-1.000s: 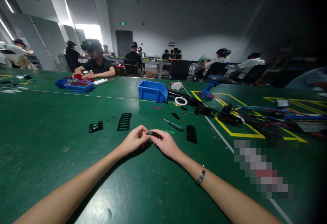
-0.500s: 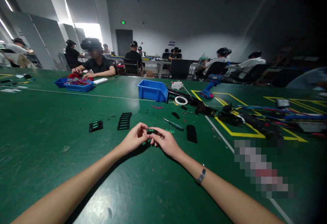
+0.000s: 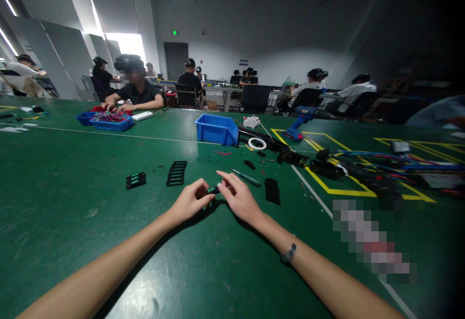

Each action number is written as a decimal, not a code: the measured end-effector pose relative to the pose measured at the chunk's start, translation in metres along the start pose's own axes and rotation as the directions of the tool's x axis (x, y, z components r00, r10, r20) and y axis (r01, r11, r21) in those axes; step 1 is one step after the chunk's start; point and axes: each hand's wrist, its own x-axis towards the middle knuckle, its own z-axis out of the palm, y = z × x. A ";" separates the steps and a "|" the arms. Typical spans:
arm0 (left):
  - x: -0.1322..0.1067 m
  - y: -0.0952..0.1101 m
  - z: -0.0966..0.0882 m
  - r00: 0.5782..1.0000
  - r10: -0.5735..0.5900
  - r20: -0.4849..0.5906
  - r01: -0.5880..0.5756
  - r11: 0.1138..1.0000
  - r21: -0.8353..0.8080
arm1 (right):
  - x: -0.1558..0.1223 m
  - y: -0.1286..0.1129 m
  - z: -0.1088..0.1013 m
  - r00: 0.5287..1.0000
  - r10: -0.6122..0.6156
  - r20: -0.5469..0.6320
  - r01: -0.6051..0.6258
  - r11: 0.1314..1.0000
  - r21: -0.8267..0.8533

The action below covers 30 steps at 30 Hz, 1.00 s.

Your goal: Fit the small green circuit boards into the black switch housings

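My left hand (image 3: 192,199) pinches a small black part with a green circuit board (image 3: 212,190) between thumb and fingertips, just above the table. At its right end is my right hand (image 3: 240,198), index finger stretched forward and fingers apart; whether the thumb touches the part I cannot tell. A black ladder-like frame (image 3: 177,173) lies beyond my left hand, and left of that sits a black holder with green boards (image 3: 135,180). Past my right hand are a screwdriver (image 3: 250,179) with a green handle and a flat black piece (image 3: 272,191).
An open blue bin (image 3: 217,130) stands at the back middle. To the right lie a white ring (image 3: 257,143), black tool-like assemblies (image 3: 327,168), a blue drill (image 3: 298,122) and wires. Across the table a person (image 3: 136,88) sits behind a blue tray of wires (image 3: 112,122).
My right hand has let go of the small black part and opened, its index finger now extended. My left hand still holds the part, whose green board shows more.
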 end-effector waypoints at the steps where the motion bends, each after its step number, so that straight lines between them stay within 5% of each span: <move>1: 0.000 0.000 0.000 1.000 0.004 -0.015 -0.004 1.000 0.015 | 0.007 -0.002 -0.011 0.995 -0.020 -0.095 0.014 0.998 -0.066; 3: -0.001 0.001 0.000 0.999 0.014 -0.033 -0.013 0.999 0.039 | 0.020 0.000 -0.036 0.982 -0.027 -0.187 -0.017 0.973 -0.232; 5: -0.001 0.003 0.000 0.999 0.026 -0.032 -0.024 0.998 0.063 | 0.030 0.010 -0.061 0.995 -0.005 -0.100 -0.043 0.879 -0.474; 12: -0.001 0.008 -0.004 0.997 0.083 0.005 -0.082 0.980 0.180 | 0.030 0.054 -0.096 0.990 0.129 0.052 -0.069 0.779 -0.623; 23: 0.000 0.004 -0.004 0.990 0.134 0.033 -0.138 0.962 0.236 | 0.024 0.068 -0.087 0.981 0.167 0.097 -0.087 0.831 -0.549; 30: -0.002 0.011 -0.005 0.992 0.126 0.020 -0.127 0.954 0.273 | 0.036 0.041 -0.088 0.983 0.174 0.058 -0.152 0.951 -0.270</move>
